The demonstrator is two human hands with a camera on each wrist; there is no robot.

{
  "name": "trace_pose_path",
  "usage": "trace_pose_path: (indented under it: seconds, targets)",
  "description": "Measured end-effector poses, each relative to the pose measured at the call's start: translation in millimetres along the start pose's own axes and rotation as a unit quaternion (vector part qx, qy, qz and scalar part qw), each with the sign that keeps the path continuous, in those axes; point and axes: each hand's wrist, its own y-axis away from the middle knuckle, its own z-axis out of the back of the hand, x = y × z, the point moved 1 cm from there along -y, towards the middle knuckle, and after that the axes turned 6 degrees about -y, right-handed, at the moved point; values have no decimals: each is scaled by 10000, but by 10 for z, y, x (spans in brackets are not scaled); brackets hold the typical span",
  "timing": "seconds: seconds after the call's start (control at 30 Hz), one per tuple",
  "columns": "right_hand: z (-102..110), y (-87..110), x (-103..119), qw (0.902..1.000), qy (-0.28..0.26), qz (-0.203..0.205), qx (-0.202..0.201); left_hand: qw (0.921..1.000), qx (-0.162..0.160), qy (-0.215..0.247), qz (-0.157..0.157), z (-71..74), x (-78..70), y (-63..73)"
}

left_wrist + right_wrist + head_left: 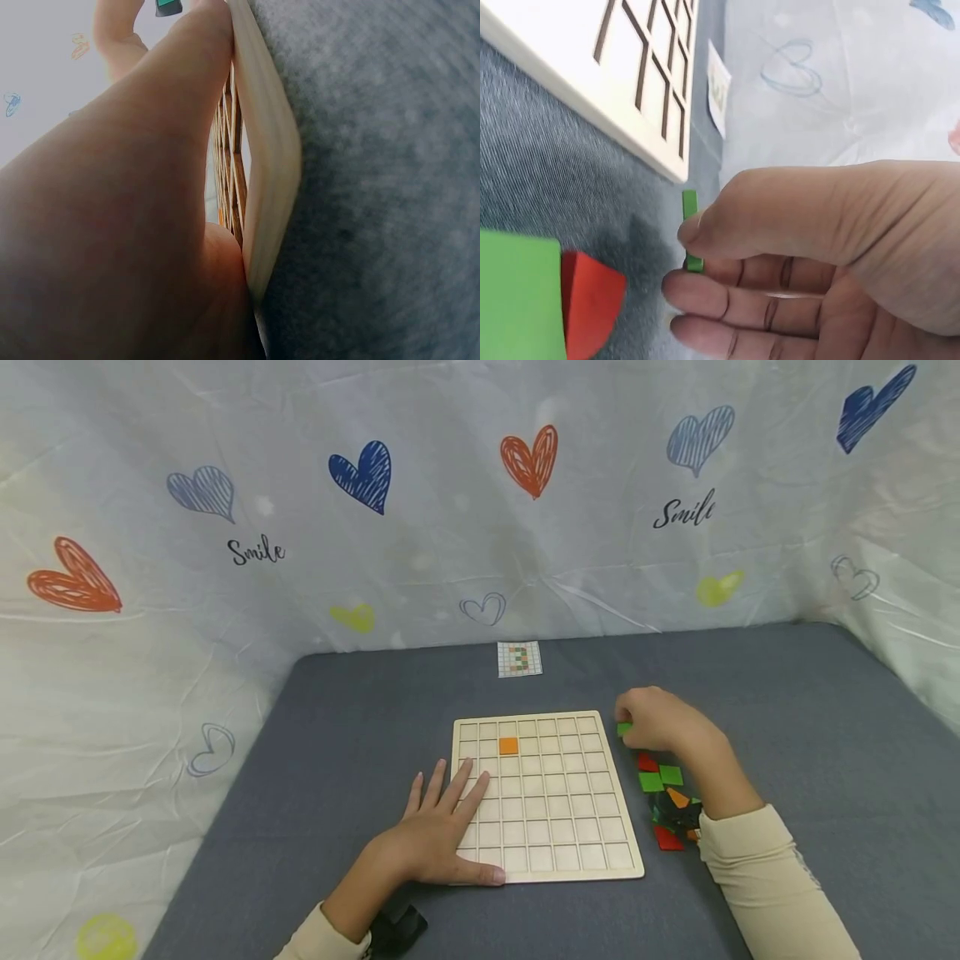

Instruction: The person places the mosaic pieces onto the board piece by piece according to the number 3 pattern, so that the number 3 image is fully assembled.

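Note:
The wooden grid board (551, 810) lies flat on the table, with a single orange square tile (508, 746) set in a cell near its far edge. My left hand (435, 843) rests on the board's near-left corner, fingers spread. Between thumb and fingers my right hand (660, 718) pinches a thin green tile (690, 202), just off the board's far right corner. Loose tiles lie below that hand: a red one (647, 763), a green one (671, 775) and several more, partly hidden by the right wrist.
A small printed card (519, 659) with a coloured grid pattern lies behind the board. Grey cloth covers the table (360, 727). A white curtain with hearts (450, 552) hangs at the back and left side.

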Motion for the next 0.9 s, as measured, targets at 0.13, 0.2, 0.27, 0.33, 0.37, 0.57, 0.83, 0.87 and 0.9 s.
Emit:
trace_pose_path:
  seconds: [0.13, 0.2, 0.27, 0.33, 0.37, 0.57, 0.83, 0.87, 0.9]
  targets:
    - [-48, -44, 66, 9999, -100, 72, -2, 10000, -22, 13, -21, -12, 9, -5]
    - [-73, -66, 97, 9998, -86, 175, -7, 10000, -21, 7, -20, -15, 11, -6]
    - [-100, -88, 130, 9995, -28, 310, -44, 10000, -15, 6, -10, -14, 10, -7]
    - [-127, -107, 168, 9989, 33, 460, -93, 10000, -1, 0, 3, -14, 10, -9]
    - [-139, -114, 184, 9986, 58, 510, -130, 10000, 5, -3, 9, -14, 10, -11]
    - [-222, -150, 245, 9980, -107, 583, -205, 10000, 33, -3, 37, -21, 15, -18]
    - [-342, -170, 341, 9944, 37, 974, -410, 10000, 34, -1, 71, -12, 9, -14]
    - [-358, -173, 353, 9936, 75, 1036, -455, 10000, 27, -5, 76, -11, 7, -14]
    - [-375, -180, 361, 9923, 112, 1124, -504, 10000, 21, -14, 81, -10, 5, -15]
